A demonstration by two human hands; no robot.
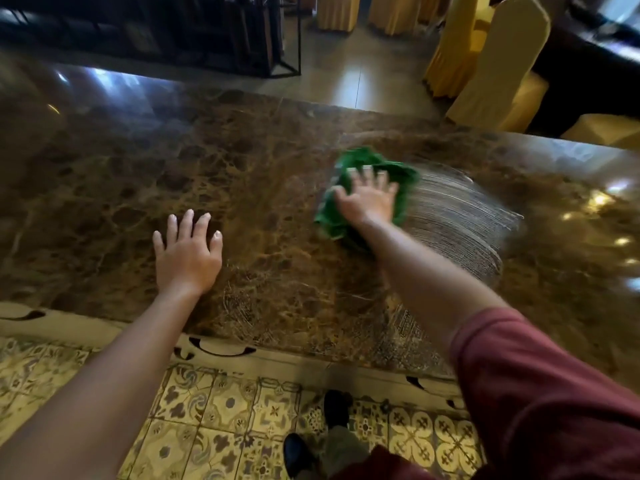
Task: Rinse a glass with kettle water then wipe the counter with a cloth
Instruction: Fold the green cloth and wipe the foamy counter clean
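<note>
A crumpled green cloth (370, 174) lies on the brown marble counter (242, 168), right of centre. My right hand (369, 197) presses flat on the cloth with fingers spread, and both are blurred. A fan of wet streaks (460, 220) spreads over the stone to the right of the cloth. My left hand (187, 251) rests flat on the bare counter, fingers spread, well left of the cloth. No glass or kettle is in view.
Chairs in yellow covers (498, 64) stand beyond the counter's far right edge. A dark metal rack (207, 32) is at the back left. Patterned floor tiles (207, 427) and my dark shoes (337, 407) show below the counter's near edge.
</note>
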